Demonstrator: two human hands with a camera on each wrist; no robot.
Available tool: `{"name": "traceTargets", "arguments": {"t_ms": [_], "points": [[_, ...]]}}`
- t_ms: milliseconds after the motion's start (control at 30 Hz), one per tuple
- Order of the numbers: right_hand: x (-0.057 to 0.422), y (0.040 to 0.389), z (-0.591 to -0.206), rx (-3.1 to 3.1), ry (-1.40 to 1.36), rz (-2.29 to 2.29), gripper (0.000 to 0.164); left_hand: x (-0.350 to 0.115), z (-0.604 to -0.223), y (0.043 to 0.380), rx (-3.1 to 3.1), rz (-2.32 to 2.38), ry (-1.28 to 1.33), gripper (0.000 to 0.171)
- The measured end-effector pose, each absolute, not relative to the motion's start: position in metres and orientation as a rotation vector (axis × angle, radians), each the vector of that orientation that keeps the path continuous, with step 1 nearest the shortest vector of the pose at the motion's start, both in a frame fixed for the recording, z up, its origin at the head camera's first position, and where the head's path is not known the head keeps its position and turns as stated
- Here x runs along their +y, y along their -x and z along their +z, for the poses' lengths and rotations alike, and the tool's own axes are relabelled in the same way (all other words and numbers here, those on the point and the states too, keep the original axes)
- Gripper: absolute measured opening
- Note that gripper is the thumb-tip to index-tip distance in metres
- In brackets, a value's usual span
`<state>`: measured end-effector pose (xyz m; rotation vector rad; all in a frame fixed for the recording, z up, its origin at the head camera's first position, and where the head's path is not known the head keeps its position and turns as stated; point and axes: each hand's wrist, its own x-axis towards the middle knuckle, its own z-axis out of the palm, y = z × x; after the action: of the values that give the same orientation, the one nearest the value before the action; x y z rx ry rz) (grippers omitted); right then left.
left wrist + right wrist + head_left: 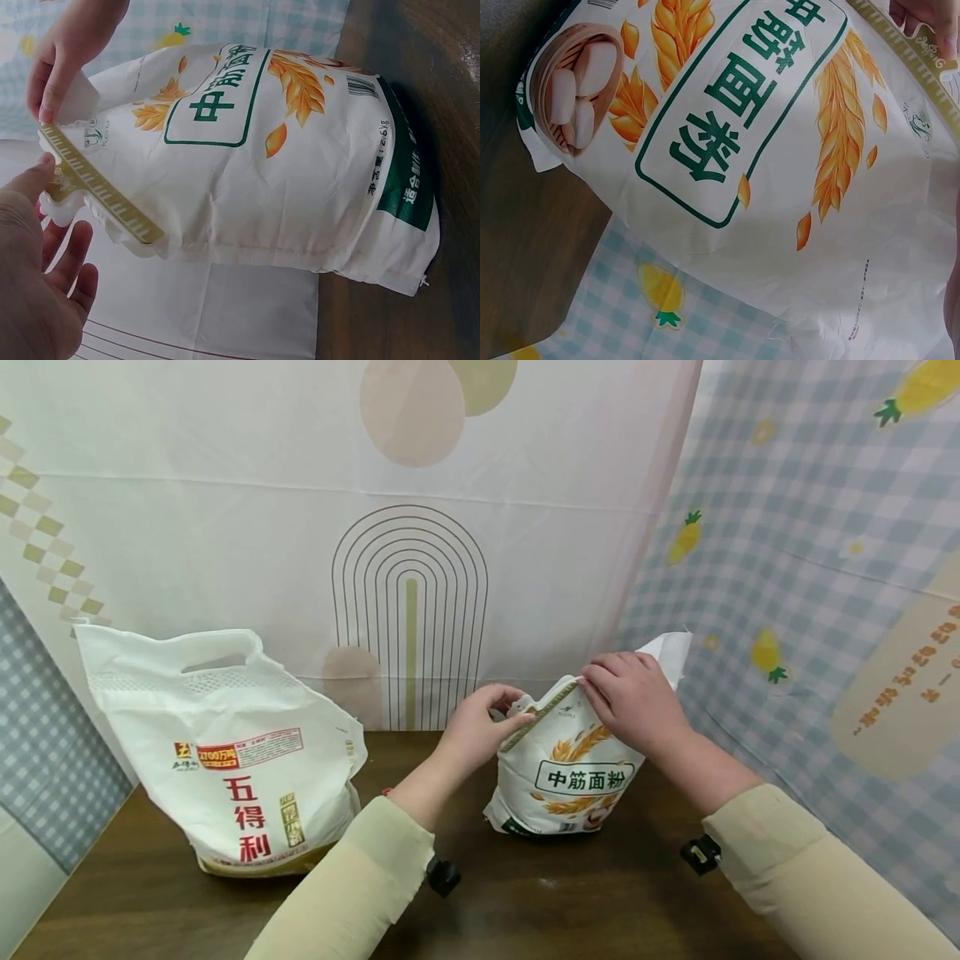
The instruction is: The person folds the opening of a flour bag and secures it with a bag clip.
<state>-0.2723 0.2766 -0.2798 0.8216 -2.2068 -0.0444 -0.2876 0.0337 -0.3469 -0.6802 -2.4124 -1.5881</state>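
A white flour bag with green lettering and wheat ears stands upright on the table, its top slanted. Across its folded upper left corner lies a gold sealing clip with a toothed bar, seen lengthwise as a bag clip in the left wrist view. My left hand pinches the clip's handle, thumb in front and fingers behind. The right hand grips the bag's top edge beside the clip's upper end, its thumb on the front. A white corner of the bag sticks up behind the right hand.
To the left stands a larger white flour bag with red lettering and a cut-out handle. The brown wooden table meets a printed white cloth at the back and a checked pineapple cloth on the right.
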Motion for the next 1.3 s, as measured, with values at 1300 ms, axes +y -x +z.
{"name": "traceTargets", "arguments": {"t_ms": [1300], "points": [[0.258, 0.241, -0.303, -2.039, -0.895, 0.028, 0.047, -0.009, -0.365, 0.244, -2.386, -0.860, 0.773, 0.054]]}}
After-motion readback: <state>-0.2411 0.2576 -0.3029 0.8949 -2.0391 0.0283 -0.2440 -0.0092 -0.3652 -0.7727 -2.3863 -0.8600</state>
